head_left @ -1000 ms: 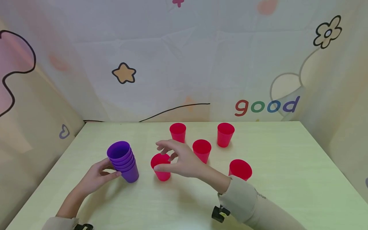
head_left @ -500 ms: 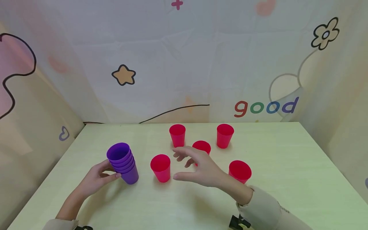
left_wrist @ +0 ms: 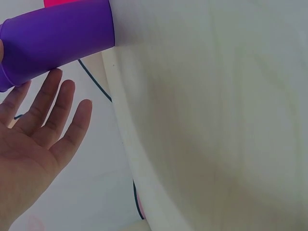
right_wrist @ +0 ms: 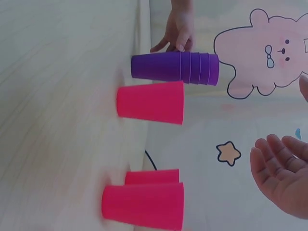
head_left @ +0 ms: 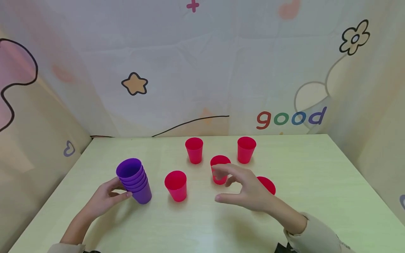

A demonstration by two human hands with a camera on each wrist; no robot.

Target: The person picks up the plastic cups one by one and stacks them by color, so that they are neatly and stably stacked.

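Note:
A nested stack of purple cups [head_left: 142, 194] stands upright on the left of the table. My left hand [head_left: 101, 199] holds it from the side, thumb in front and fingers behind; in the left wrist view the fingertips touch the purple cup [left_wrist: 62, 41] from below. Over the table's middle hovers my right hand [head_left: 250, 186], holding nothing, thumb and fingers spread apart. It partly covers the middle red cup [head_left: 219, 160] and the front right red cup [head_left: 267, 185]. Another red cup [head_left: 176, 189] stands just right of the purple stack.
Two more red cups stand upright at the back, one back left [head_left: 194, 154] and one back right [head_left: 246, 153]. The pale table [head_left: 316, 193] meets a printed cloth backdrop [head_left: 202, 80] behind, with cloth at both sides.
My right hand has moved away from the left front red cup, rightward and slightly nearer, uncovering that cup and the back left one. The left hand and purple stack have stayed in place.

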